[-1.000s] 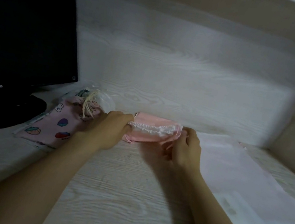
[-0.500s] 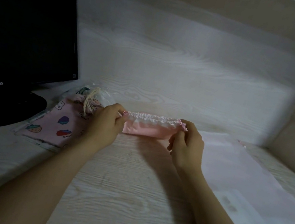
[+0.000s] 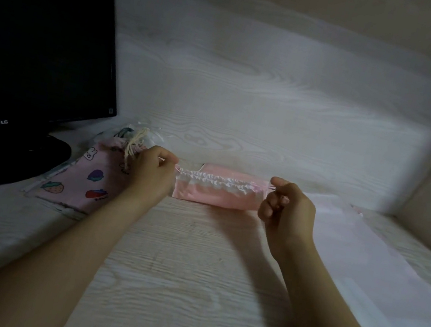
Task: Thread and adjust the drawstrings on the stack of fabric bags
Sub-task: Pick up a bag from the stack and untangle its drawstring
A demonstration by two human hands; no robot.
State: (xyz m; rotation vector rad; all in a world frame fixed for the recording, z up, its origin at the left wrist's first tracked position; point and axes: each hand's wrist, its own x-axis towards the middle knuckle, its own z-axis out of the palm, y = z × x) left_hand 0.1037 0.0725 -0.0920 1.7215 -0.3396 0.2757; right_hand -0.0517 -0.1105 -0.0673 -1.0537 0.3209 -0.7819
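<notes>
**Pink bag stretched between both hands, cord ends pinched**

Position: the pink bag (image 3: 216,198) sits at the centre of your view, over the bench (image 3: 188,279). I cannot tell whether its lower edge touches the surface.

Grips: your left hand (image 3: 153,172) is curled, its grip closed on the cord end at the bag's 9 o'clock side. Your right hand (image 3: 285,207) is curled the same way and pinches the drawstring (image 3: 270,188) where it leaves the 3 o'clock side. Both grips are narrow, on cord rather than cloth.

Handling (judgement): thin soft fabric, very light, no stiffness of its own. It keeps its shape only under tension from both ends. The cord looks thin and likely to slip, so hold it close to the channel exits. To shift the gathers, take the ruffled white channel itself, not the limp body.

Orientation: long axis runs 9 to 3 o'clock. The gathered mouth edge faces 12 o'clock and the body falls toward 6.

Surroundings: printed bags (image 3: 81,180) lie at 9 o'clock, touching or just behind your left hand. A dark monitor (image 3: 39,60) stands at 10 o'clock, and a pale sheet (image 3: 363,264) lies at 4 o'clock.
</notes>
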